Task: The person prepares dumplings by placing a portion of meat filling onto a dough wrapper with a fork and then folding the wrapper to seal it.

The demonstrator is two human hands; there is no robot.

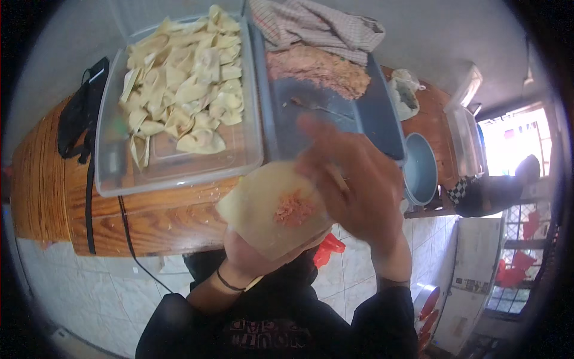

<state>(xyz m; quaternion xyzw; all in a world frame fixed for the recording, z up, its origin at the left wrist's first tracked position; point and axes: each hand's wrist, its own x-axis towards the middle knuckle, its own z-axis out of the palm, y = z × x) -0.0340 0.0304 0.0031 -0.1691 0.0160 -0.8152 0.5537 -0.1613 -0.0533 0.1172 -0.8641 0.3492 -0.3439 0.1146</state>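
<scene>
You are supporting a pale dough wrapper (251, 200) on your left hand (242, 254), which is turning its palm up and spreading beneath it; the wrapper is hiding most of those fingers. A lump of pink filling (294, 208) is lying on the wrapper, which is sitting level with the table's (155, 224) near edge, by the clear container's (173, 146) near right corner. Your right hand (362, 185) is hovering over the wrapper's right side, blurred, fingers partly curled; you cannot tell whether it is gripping anything. Folded dumplings (185, 78) are filling the container's far part. Minced meat (323, 70) is resting toward the blue-grey tray's (382, 125) far edge.
</scene>
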